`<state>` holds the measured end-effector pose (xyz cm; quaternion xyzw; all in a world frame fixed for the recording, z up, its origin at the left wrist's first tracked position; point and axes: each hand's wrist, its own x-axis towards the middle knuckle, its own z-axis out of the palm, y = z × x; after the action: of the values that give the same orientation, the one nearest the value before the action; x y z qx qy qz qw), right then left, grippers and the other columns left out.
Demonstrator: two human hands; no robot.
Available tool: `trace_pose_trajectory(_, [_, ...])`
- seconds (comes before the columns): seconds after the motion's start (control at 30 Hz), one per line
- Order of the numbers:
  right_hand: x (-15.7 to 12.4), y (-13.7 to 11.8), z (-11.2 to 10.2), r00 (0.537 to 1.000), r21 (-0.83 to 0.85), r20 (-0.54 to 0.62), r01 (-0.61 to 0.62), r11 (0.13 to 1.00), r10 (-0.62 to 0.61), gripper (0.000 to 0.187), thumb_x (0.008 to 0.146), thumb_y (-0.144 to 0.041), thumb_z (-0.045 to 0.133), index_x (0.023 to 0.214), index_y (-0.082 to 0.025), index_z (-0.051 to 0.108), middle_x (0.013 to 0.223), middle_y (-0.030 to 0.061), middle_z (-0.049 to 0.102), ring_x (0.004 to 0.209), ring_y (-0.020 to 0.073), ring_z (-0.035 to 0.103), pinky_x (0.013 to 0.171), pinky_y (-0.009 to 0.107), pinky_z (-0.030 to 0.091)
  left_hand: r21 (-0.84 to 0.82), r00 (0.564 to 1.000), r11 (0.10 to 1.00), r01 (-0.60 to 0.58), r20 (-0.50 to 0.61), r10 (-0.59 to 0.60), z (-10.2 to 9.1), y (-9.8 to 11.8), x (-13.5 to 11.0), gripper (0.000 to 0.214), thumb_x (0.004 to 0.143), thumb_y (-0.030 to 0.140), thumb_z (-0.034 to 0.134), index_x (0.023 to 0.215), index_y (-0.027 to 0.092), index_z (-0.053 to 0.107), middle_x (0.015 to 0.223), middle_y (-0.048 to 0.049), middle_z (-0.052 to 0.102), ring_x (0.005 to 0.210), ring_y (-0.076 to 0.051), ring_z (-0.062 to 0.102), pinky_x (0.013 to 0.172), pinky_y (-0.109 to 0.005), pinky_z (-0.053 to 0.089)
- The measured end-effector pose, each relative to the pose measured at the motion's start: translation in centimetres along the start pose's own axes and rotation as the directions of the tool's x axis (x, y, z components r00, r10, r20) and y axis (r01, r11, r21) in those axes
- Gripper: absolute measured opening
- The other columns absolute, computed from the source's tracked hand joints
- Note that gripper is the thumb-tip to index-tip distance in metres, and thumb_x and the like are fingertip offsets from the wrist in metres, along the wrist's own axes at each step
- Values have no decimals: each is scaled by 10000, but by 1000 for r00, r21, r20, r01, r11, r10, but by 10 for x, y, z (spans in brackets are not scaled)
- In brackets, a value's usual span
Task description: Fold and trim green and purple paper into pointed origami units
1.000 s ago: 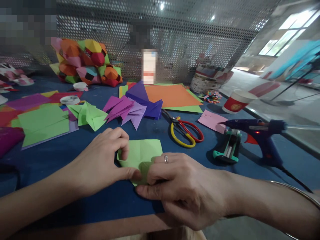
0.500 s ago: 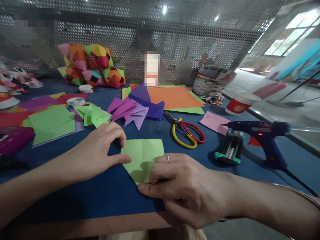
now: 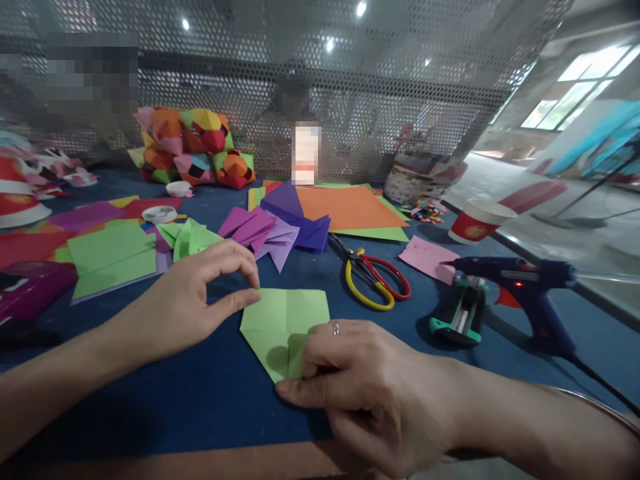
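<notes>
My right hand [image 3: 380, 390] gripped the green paper [image 3: 266, 317], 1 lower corner apparently folded, 2 upper ones unfolded; whether my left hand [image 3: 193, 300] pinched, I couldn't tell.

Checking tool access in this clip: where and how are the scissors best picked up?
Probably by the red and yellow handle loops, the right hand coming from the near side. The scissors lie on the table with loops toward the person and blades pointing away. That hand would first have to leave the green paper.
</notes>
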<state>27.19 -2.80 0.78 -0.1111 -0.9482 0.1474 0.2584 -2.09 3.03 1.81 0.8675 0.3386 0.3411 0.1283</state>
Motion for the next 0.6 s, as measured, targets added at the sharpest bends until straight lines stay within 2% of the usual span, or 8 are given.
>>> trace_pose_trajectory(0.03, [0, 1, 1, 1000, -2, 1, 0, 1000, 0, 329, 930, -80, 587, 1123, -122, 851, 917, 71, 754, 746, 190, 659, 681, 325, 527, -9, 998, 998, -56, -26, 56, 0, 6, 0, 134, 1104, 273, 697, 973, 298, 713, 1066, 36, 764, 977, -194, 757, 912, -322, 559])
trace_pose_trajectory(0.1, [-1, 2, 2, 1000, 1, -2, 4, 1000, -4, 344, 928, -89, 592, 1151, -118, 853, 925, 74, 757, 746, 193, 664, 687, 327, 548, -42, 984, 983, -178, -6, 178, 0, 20, -5, 188, 1100, 146, 668, 1014, 302, 730, 1045, 44, 802, 917, -158, 777, 844, -278, 580])
trace_pose_trajectory(0.13, [-1, 2, 2, 1000, 8, -8, 8, 1000, -8, 360, 921, -86, 587, 1160, -110, 855, 932, 76, 760, 745, 190, 666, 684, 322, 550, -76, 970, 969, -236, 42, 240, 1, 27, -10, 215, 1090, 114, 667, 1036, 306, 748, 1054, 40, 826, 923, -153, 793, 841, -264, 600])
trace_pose_trajectory(0.2, [-1, 3, 3, 1000, 39, -28, 12, 999, -11, 385, 904, -78, 568, 1151, -97, 863, 932, 73, 764, 741, 180, 666, 666, 308, 536, -72, 948, 956, -283, 131, 291, 4, 38, -21, 233, 1072, 120, 669, 1014, 311, 788, 1000, 7, 855, 863, -183, 813, 808, -294, 632])
trace_pose_trajectory(0.3, [0, 3, 1, 998, 93, -63, 8, 996, -2, 393, 889, -75, 549, 1101, -110, 877, 930, 73, 773, 742, 181, 667, 644, 303, 519, -3, 934, 956, -294, 212, 288, 10, 46, -38, 204, 1064, 192, 684, 1018, 320, 836, 939, -31, 865, 822, -228, 837, 765, -320, 667])
trace_pose_trajectory(0.4, [1, 4, -2, 997, 113, -72, 15, 993, -7, 396, 886, -60, 546, 1086, -117, 884, 943, 78, 788, 754, 186, 678, 662, 298, 540, 38, 948, 961, -273, 178, 262, 15, 47, -48, 206, 1077, 228, 672, 1033, 326, 848, 916, -41, 864, 837, -239, 851, 774, -313, 687])
trace_pose_trajectory(0.5, [2, 5, -5, 997, 122, -71, 20, 992, -12, 414, 880, -42, 544, 1101, -107, 888, 956, 79, 796, 762, 178, 688, 685, 281, 564, 22, 968, 975, -220, 132, 215, 16, 48, -46, 281, 1106, 211, 600, 1096, 337, 852, 1017, -49, 887, 905, -249, 864, 800, -327, 702])
trace_pose_trajectory(0.6, [1, 4, -5, 1000, 96, -31, 3, 995, 0, 405, 903, -63, 557, 1125, -92, 895, 984, 93, 802, 813, 187, 721, 724, 288, 588, -43, 959, 973, -227, 165, 231, 12, 48, -35, 323, 1118, 199, 579, 1215, 343, 852, 1152, -59, 892, 993, -255, 867, 832, -327, 710])
